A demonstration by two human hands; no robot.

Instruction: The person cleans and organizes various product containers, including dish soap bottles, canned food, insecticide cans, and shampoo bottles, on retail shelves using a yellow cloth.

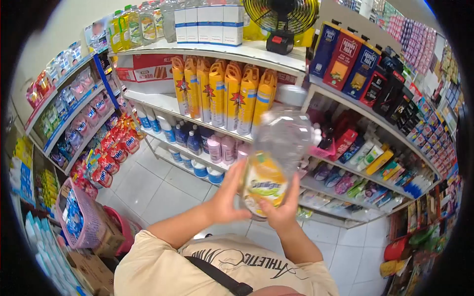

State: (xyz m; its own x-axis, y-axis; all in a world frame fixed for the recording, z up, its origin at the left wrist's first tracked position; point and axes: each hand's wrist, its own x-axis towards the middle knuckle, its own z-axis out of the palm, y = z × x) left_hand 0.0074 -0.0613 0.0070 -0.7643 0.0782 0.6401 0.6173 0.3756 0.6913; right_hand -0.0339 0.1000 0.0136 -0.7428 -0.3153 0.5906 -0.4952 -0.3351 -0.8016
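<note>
A large clear bottle [284,138] with a yellow and white Sunlight label is held up in front of me, tilted and slightly smeared by motion. My right hand [282,203] grips its lower right side, the thumb lying over the label. Against the lower left side presses my left hand [228,195], its fingers along the bottle. A whitish cap [291,94] shows at the bottle's top. Behind the bottle, several yellow-orange spray cans [217,93] stand in a row on the shelf.
A black and yellow fan [280,22] and white boxes [210,27] stand on the top shelf [207,51]. Dark blue bottles [194,140] and pink bottles [221,149] fill a lower shelf. A pink basket [91,222] and cardboard box [91,269] sit at left.
</note>
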